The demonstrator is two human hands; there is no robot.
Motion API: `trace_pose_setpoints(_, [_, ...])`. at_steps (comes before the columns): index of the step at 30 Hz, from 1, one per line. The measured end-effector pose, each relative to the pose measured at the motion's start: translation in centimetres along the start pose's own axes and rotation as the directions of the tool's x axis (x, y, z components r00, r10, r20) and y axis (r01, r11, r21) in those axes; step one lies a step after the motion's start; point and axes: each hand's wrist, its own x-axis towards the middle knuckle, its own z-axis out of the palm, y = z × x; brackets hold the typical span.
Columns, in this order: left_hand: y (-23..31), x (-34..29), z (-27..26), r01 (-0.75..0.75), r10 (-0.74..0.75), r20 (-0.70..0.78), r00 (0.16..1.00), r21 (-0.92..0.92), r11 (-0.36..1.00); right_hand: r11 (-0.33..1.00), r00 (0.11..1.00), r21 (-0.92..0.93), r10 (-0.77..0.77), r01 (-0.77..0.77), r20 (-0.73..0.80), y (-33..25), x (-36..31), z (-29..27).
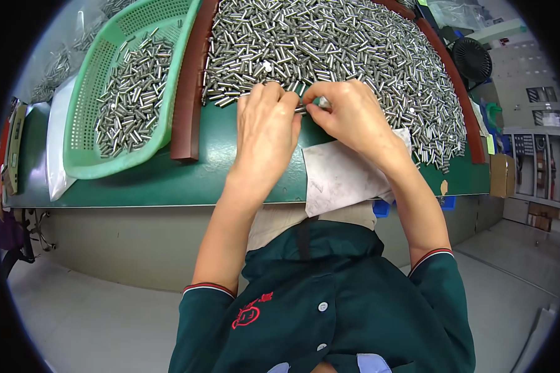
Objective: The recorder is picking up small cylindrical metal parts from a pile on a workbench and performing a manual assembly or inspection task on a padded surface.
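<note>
A broad heap of short, shiny metal pins (330, 43) covers the green table in front of me. At its near edge my left hand (266, 124) rests with the fingers curled down and closed; their tips are hidden, so what they hold cannot be made out. My right hand (354, 115) is just beside it, thumb and forefinger pinched together on a metal pin (301, 109) between the two hands. Something small and white (323, 101) shows inside the right hand's curl. Under the right wrist lies a smudged white cloth (342, 177), hanging over the table's edge.
Red-brown bars (186, 118) border the heap at left and right. A green plastic basket (81, 124) with more pins stands on the left, beside a white bag (59, 143). At the right are a black fan (470, 59) and a cardboard box (502, 175).
</note>
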Motion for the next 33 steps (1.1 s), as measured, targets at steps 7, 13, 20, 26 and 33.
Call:
trace_pose_setpoints(7, [-0.2, 0.0, -0.2, 0.019, -0.020, 0.019, 1.000, 0.007, 1.000, 0.999, 0.994, -0.043, -0.028, 0.033, 0.103, 0.2, 0.4, 0.4])
trace_pose_setpoints(13, [-0.3, -0.1, -0.1, 0.075, -0.074, -0.009, 0.997, 0.041, 0.996, 0.985, 0.997, -0.165, -0.040, 0.051, 0.070, 0.9, 0.0, 0.3])
trace_pose_setpoints(20, [0.5, 0.3, 0.6, 0.143, -0.141, -0.035, 0.989, 0.085, 0.986, 0.998, 0.999, -0.066, 0.003, -0.005, -0.034, 2.0, -1.5, -2.6])
trace_pose_setpoints(26, [1.8, 1.1, 1.3, 0.209, -0.195, -0.088, 0.977, 0.196, 0.958, 0.992, 0.981, 0.127, 0.048, -0.024, -0.187, 2.1, -4.2, -4.7])
trace_pose_setpoints(33, [3.4, 2.5, 1.5, 0.288, -0.298, -0.035, 0.954, 0.393, 0.874, 0.819, 0.914, 0.573, 0.204, 0.038, -0.352, 1.2, -4.9, -4.0])
